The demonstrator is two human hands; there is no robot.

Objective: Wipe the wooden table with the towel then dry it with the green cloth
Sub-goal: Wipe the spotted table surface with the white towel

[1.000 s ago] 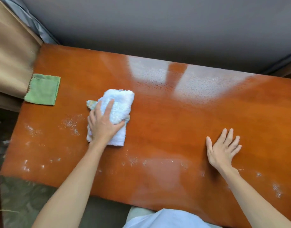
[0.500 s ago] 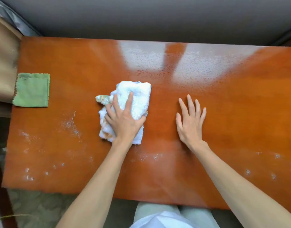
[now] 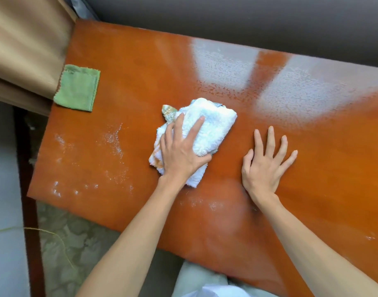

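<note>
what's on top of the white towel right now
The left hand lies on the white towel, fingers spread, pressing it onto the wooden table. The tabletop beneath the towel is covered, so its state there can't be seen.

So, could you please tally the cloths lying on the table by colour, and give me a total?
White: 1, the towel under the left hand
Green: 1, the green cloth at the table's left edge
Total: 2
</note>
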